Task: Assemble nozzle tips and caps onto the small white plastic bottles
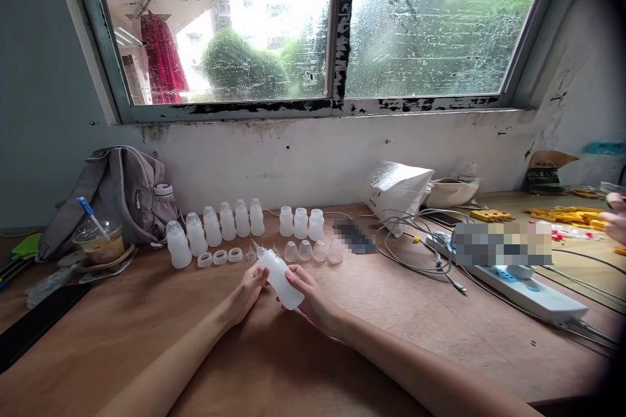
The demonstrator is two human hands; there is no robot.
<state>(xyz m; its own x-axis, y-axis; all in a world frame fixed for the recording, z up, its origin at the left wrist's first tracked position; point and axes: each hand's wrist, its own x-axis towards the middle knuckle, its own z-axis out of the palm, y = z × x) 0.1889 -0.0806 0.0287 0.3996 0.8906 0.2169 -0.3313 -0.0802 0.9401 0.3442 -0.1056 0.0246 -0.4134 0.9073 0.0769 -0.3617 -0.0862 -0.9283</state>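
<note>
A frosted baby bottle (282, 281) is tilted up and to the left over the table, with a clear nipple at its upper end. My left hand (250, 287) is closed with its fingers at the bottle's neck. Around the lower body wraps my right hand (309, 294), also closed. Just beyond them lie several white collar rings (220, 257) and clear nipples, partly hidden by the held bottle. Several clear dome caps (305, 249) stand to the right of these. Behind is a row of capped bottles (227, 221) at left and three uncapped bottles (300, 223) at right.
A grey backpack (122, 189), an iced drink cup (100, 241) and a black flat object (42, 326) sit left. Right are a white pouch (398, 189), tangled cables (415, 260) and a power strip (542, 296). Another person's hand (613, 218) shows at the right edge.
</note>
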